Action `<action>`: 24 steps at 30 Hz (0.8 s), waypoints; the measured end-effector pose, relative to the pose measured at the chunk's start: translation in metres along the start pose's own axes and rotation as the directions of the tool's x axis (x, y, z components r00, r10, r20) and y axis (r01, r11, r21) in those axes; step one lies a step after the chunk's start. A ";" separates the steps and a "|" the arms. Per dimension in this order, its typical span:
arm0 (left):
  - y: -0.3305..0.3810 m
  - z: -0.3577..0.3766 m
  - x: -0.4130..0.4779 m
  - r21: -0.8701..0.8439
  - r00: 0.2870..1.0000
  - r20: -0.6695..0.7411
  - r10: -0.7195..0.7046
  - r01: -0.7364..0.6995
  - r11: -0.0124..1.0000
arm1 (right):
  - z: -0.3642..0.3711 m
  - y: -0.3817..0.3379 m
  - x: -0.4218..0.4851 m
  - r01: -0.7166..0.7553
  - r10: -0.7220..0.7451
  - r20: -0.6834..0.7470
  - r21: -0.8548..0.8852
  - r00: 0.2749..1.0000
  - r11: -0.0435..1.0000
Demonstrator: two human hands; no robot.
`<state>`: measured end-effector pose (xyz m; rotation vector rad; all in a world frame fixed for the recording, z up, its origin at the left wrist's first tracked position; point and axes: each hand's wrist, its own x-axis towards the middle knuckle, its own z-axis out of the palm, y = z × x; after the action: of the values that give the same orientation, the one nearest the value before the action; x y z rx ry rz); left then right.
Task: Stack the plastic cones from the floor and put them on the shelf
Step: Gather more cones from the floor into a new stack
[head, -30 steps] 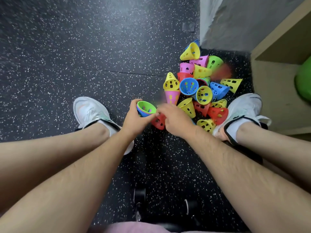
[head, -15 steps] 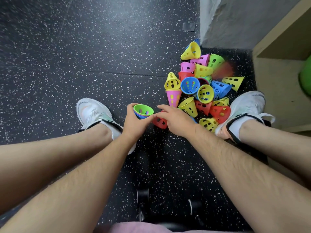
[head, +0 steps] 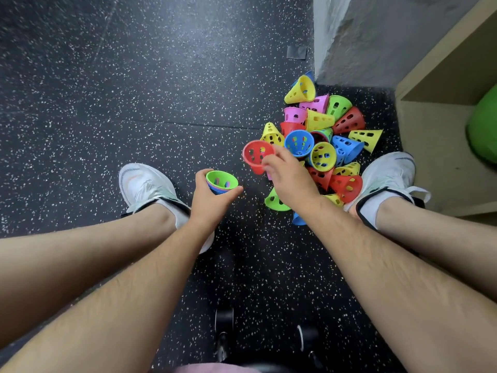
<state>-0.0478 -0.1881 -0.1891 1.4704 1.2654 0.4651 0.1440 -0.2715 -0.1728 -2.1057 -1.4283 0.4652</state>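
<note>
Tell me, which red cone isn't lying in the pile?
The red cone pinched by the right hand, at the pile's left edge. The other red cones lie among the heap on the floor.

The black, white-flecked floor point(head: 107, 90) carries a heap of cones point(head: 324, 154) on the right, by the wall point(head: 363, 36) corner. A white left shoe point(head: 145, 184) stands apart from it and a right shoe point(head: 387, 176) touches it. A grey patch point(head: 296, 52) lies farther off.

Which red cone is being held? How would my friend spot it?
Find the pile of colourful holed plastic cones on the dark speckled floor by the grey wall corner. At its left edge, the right hand pinches a red holed plastic cone, open mouth facing the camera. The other red cones lie in the pile; only this one is held.
</note>
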 end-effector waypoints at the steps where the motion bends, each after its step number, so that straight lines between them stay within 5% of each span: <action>1: 0.001 0.001 -0.001 0.025 1.000 0.026 0.006 -0.007 1.000 | -0.004 -0.002 0.001 -0.056 0.059 -0.044 0.073 0.997 0.996; 6: 0.007 0.009 -0.002 0.117 0.988 0.150 0.046 -0.064 0.991 | -0.011 -0.019 -0.011 -0.081 0.099 -0.086 0.191 0.991 0.978; 13: 0.008 0.025 -0.007 0.165 0.964 0.253 0.082 -0.126 0.978 | -0.007 -0.023 -0.047 -0.041 0.029 0.126 0.096 0.992 0.995; 16: 0.003 0.028 -0.014 0.187 0.957 0.281 0.076 -0.133 0.973 | -0.017 -0.007 -0.061 -0.029 0.033 0.112 -0.044 0.993 0.999; 24: -0.011 0.025 -0.015 0.222 0.956 0.292 0.031 -0.099 0.970 | -0.018 0.013 -0.062 0.008 0.106 0.362 -0.301 0.926 0.954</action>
<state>-0.0377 -0.2144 -0.2024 1.7143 1.0681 0.1383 0.1405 -0.3368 -0.1674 -2.3888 -1.7542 0.7470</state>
